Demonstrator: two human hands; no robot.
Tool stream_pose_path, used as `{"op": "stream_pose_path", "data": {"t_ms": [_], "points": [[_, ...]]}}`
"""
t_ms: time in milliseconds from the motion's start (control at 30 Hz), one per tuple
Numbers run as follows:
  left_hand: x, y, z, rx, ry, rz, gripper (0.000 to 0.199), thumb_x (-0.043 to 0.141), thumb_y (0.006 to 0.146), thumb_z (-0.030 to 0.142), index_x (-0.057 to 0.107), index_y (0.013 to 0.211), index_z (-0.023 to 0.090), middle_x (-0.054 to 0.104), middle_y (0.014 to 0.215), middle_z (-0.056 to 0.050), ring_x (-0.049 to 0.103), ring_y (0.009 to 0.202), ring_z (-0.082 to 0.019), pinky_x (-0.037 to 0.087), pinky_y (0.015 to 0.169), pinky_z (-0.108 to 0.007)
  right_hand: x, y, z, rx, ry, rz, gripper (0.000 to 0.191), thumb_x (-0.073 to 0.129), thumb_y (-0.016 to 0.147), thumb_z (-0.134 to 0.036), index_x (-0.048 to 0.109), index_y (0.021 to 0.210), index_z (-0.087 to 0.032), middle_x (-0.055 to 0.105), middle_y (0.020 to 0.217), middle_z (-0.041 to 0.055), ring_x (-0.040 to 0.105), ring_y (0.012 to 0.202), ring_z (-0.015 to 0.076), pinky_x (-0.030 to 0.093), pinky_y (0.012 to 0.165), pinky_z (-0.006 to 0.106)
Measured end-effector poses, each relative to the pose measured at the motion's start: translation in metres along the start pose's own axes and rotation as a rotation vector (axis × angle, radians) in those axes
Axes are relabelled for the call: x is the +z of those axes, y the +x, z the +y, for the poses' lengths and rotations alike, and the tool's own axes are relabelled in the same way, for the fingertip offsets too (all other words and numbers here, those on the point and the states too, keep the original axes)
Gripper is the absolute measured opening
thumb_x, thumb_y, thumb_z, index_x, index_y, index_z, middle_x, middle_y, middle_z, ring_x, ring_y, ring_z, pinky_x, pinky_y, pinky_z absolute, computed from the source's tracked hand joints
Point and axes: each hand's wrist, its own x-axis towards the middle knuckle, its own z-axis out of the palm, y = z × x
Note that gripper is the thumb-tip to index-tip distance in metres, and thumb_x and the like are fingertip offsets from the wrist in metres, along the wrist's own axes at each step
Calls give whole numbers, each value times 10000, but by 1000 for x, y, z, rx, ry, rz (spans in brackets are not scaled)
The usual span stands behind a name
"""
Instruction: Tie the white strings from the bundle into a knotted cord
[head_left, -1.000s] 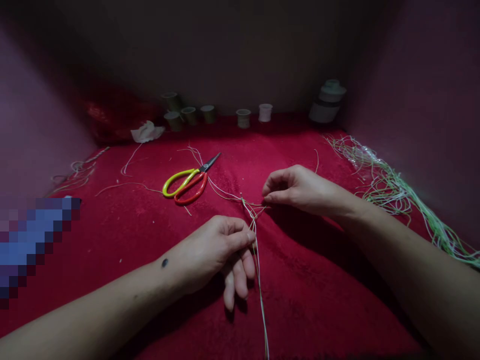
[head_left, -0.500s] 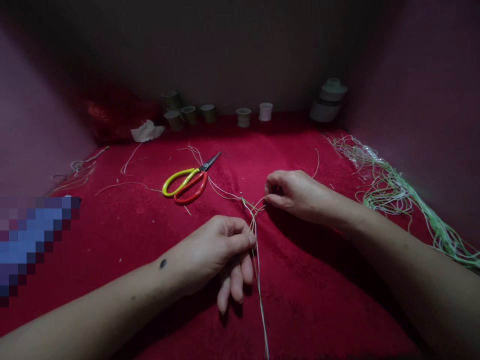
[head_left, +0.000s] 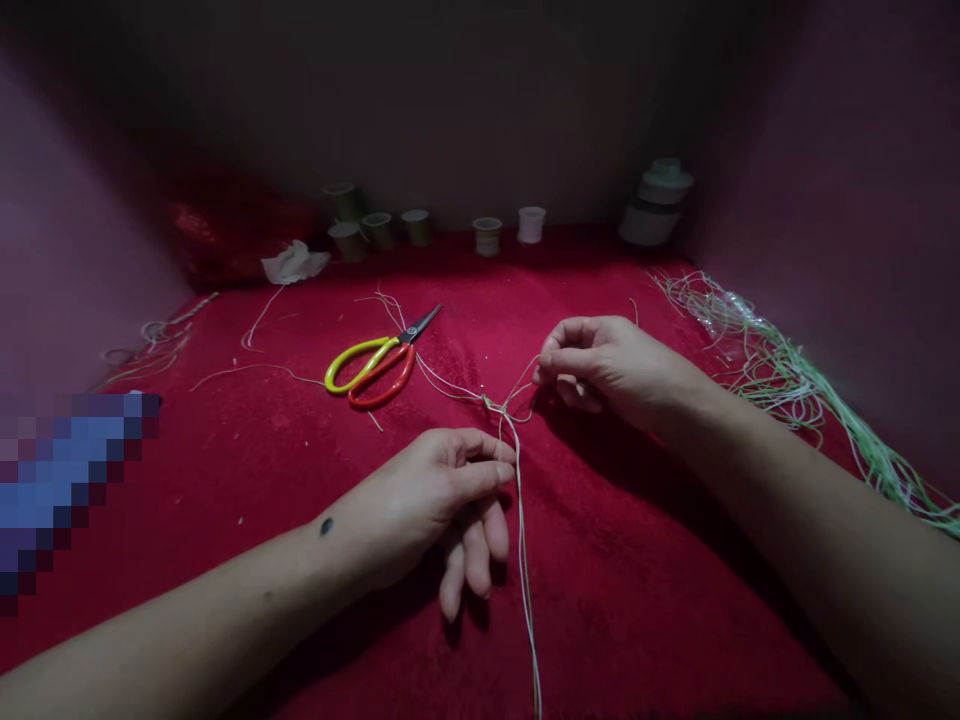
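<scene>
Thin white and green cords [head_left: 523,520] run from a small crossing near the centre down to the bottom edge. My left hand [head_left: 465,500] pinches a strand between thumb and index finger just below the crossing, its other fingers loosely spread. To the upper right, my right hand [head_left: 592,362] has thumb and index finger closed on a thin cord, which forms a loop back to the crossing. Scissors [head_left: 382,370] with one yellow and one red handle lie left of the crossing, and the cords' far part passes by their blades.
Several thread spools [head_left: 487,237] stand along the back, with a white bottle [head_left: 658,203] at the back right. A bundle of green and white cords [head_left: 810,390] lies right. Crumpled tissue [head_left: 295,262] rests on the red cloth [head_left: 225,480]. A pixelated blue patch is at left.
My right hand has moved up and slightly right, drawing out its cord into a wider loop. The hanging cords have shifted right of my left fingertips, while that hand has barely moved.
</scene>
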Motion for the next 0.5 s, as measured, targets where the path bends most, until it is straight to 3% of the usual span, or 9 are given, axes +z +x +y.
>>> {"op": "stream_pose_path", "data": {"t_ms": [200,367,433,500], "points": [[-1,3,3,91,-209,-126,241,425,846,141,447,1084,111,659,629,-84,597,412,-159,462,297,-216,6,-6,-3,64,193,-120,84,564,743,-196,490,740,-155,560,538,-2,346,319,35,184,293,171],[0,4,1,35,-253,-147,145,395,830,94,538,807,78,648,603,-89,576,374,-141,439,262,-193,3,-8,-7,97,454,-211,104,528,755,-172,511,857,-166,503,527,-42,259,320,24,119,312,173],[-1,4,0,28,-256,-139,152,401,821,82,544,768,81,651,607,-89,584,385,-144,442,263,-194,-1,-7,-10,89,524,-174,153,503,760,-162,520,912,-169,476,538,-52,219,339,26,122,334,182],[-3,4,0,18,-260,-127,151,409,818,77,550,765,85,654,609,-88,591,397,-146,446,268,-192,-7,-7,-13,59,515,-59,181,466,780,-178,530,949,-167,488,579,-43,207,369,34,165,366,193]]}}
